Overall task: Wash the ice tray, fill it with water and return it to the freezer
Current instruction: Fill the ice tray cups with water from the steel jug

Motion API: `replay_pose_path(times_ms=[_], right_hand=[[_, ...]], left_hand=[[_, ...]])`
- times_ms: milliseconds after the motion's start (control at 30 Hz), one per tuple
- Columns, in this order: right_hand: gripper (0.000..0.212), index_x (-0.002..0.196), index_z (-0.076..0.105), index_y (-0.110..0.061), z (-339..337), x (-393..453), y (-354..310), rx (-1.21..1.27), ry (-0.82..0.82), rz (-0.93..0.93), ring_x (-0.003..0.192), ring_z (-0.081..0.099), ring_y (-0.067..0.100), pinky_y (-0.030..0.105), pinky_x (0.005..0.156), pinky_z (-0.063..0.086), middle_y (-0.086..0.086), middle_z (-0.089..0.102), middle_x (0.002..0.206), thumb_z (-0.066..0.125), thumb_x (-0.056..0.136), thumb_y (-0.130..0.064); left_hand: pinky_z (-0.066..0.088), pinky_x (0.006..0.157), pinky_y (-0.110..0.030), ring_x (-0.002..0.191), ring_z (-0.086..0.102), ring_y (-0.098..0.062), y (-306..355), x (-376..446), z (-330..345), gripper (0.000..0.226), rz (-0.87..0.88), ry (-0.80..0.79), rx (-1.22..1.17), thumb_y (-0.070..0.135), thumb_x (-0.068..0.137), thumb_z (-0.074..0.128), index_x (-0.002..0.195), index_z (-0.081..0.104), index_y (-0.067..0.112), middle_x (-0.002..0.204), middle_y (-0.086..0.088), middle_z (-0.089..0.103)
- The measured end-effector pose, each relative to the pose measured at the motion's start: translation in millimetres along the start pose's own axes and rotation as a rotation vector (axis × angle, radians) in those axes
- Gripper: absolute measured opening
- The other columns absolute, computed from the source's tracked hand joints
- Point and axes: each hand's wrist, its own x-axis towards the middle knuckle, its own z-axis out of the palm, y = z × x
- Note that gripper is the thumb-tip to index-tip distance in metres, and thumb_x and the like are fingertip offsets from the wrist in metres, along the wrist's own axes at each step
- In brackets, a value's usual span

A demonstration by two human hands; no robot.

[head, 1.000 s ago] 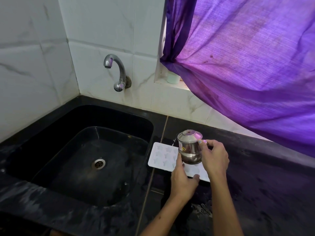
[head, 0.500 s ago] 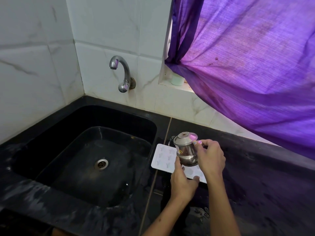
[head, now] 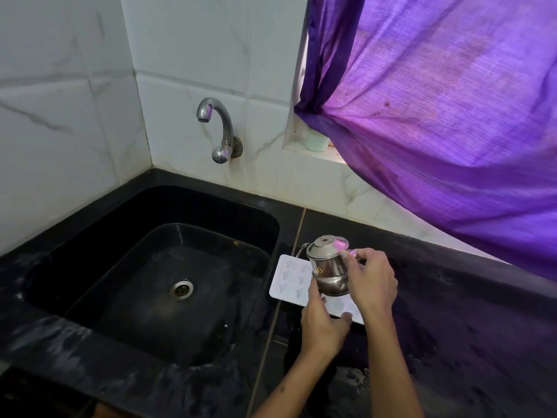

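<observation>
Item: white rectangular plastic ice tray (head: 291,278) with shaped moulds, lying flat on the black stone counter (head: 452,312), just right of the black sink (head: 150,267). Long axis ran from the far-left corner by the sink toward the near right; moulds faced up.

Item: small steel lidded kettle (head: 330,271), tilted above the tray, spout toward the far-left end, a thin stream apparently leaving it.

Right hand (head: 372,282): fingers curled around the kettle's handle side, one fingertip on the lid. Left hand (head: 324,324): fingers wrapped at the kettle's underside, thumb on the tray's near edge.

Handling note, as judgement: filling was under way. A slow pour, moved mould by mould along the long axis, with the tray kept level, would limit spillage onto the counter.
</observation>
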Motion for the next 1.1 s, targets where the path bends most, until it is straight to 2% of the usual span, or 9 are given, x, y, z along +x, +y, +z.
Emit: replay_pose_path(times_ms=[233, 367, 500, 567, 633, 733, 833, 933, 1100], right_hand=[[0.018, 0.087, 0.063, -0.022, -6.6, -4.5, 5.0, 0.145, -0.007, 0.061, 0.084, 0.050, 0.013, 0.031, 0.076, 0.035, 0.001, 0.066, 0.107, 0.060, 0.091, -0.039], [0.021, 0.097, 0.067, -0.018, -8.3, -8.8, 9.1, 0.231, 0.002, 0.115, 0.085, 0.053, 0.011, 0.032, 0.079, 0.040, 0.000, 0.068, 0.105, 0.061, 0.091, -0.037], [0.018, 0.093, 0.065, -0.020, -12.7, -16.6, 13.9, 0.305, 0.016, 0.168, 0.087, 0.058, 0.012, 0.035, 0.084, 0.046, -0.001, 0.069, 0.103, 0.062, 0.090, -0.037], [0.016, 0.087, 0.063, -0.022, -13.9, -21.0, 17.1, 0.337, 0.033, 0.196, 0.089, 0.063, 0.014, 0.040, 0.089, 0.049, -0.001, 0.070, 0.102, 0.063, 0.089, -0.038], [0.018, 0.078, 0.062, -0.025, -14.0, -25.7, 20.3, 0.369, 0.059, 0.223, 0.088, 0.068, 0.016, 0.046, 0.091, 0.050, -0.001, 0.072, 0.099, 0.065, 0.087, -0.040], [0.020, 0.074, 0.061, -0.027, -15.4, -34.6, 21.0, 0.392, 0.089, 0.266, 0.088, 0.070, 0.017, 0.049, 0.092, 0.050, -0.003, 0.072, 0.096, 0.066, 0.085, -0.042], [0.021, 0.077, 0.063, -0.024, -18.9, -41.7, 21.2, 0.410, 0.131, 0.303, 0.089, 0.070, 0.018, 0.049, 0.090, 0.052, -0.002, 0.072, 0.096, 0.066, 0.084, -0.044], [0.021, 0.077, 0.064, -0.023, -25.2, -47.1, 20.7, 0.403, 0.174, 0.330, 0.086, 0.070, 0.018, 0.050, 0.087, 0.053, -0.001, 0.072, 0.087, 0.067, 0.084, -0.043], [0.022, 0.081, 0.066, -0.022, -39.2, -58.0, 18.5, 0.372, 0.240, 0.363, 0.084, 0.070, 0.016, 0.049, 0.088, 0.053, -0.002, 0.072, 0.088, 0.066, 0.084, -0.044]], left_hand=[[0.042, 0.105, -0.028, 0.127, 0.045, -0.008, 2.8, -3.9, -3.7, 0.092, 0.014, 0.005, 0.012, 0.007, 0.076, 0.071, 0.149, 0.021, 0.032, 0.133, 0.008, 0.053], [0.046, 0.099, -0.023, 0.120, 0.049, -0.003, 4.0, -8.8, -6.0, 0.094, 0.032, -0.002, 0.034, 0.009, 0.075, 0.073, 0.148, 0.020, 0.036, 0.127, 0.011, 0.056], [0.040, 0.081, 0.001, 0.109, 0.051, 0.009, 5.7, -14.5, -8.7, 0.092, 0.045, -0.028, 0.046, 0.004, 0.075, 0.071, 0.148, 0.024, 0.035, 0.120, 0.017, 0.057], [0.035, 0.077, 0.006, 0.104, 0.046, 0.016, 7.6, -17.7, -11.1, 0.090, 0.054, -0.056, 0.058, 0.003, 0.075, 0.070, 0.147, 0.025, 0.034, 0.117, 0.024, 0.053], [0.033, 0.083, 0.004, 0.109, 0.045, 0.012, 7.3, -21.3, -13.2, 0.088, 0.056, -0.083, 0.085, 0.006, 0.076, 0.070, 0.147, 0.026, 0.034, 0.115, 0.027, 0.049], [0.034, 0.096, -0.009, 0.122, 0.042, 0.001, 8.1, -26.7, -18.1, 0.085, 0.071, -0.127, 0.107, 0.008, 0.076, 0.070, 0.145, 0.029, 0.034, 0.123, 0.021, 0.048], [0.031, 0.088, 0.000, 0.116, 0.042, 0.008, 8.5, -30.1, -21.4, 0.081, 0.087, -0.180, 0.118, 0.005, 0.076, 0.070, 0.141, 0.034, 0.036, 0.122, 0.025, 0.048], [0.029, 0.082, 0.005, 0.117, 0.046, 0.006, 8.8, -32.1, -22.4, 0.081, 0.097, -0.218, 0.126, 0.006, 0.074, 0.071, 0.141, 0.036, 0.035, 0.125, 0.021, 0.053], [0.035, 0.094, -0.008, 0.118, 0.049, 0.001, 13.5, -38.0, -23.0, 0.078, 0.123, -0.287, 0.133, 0.008, 0.074, 0.072, 0.140, 0.038, 0.032, 0.125, 0.016, 0.055]])
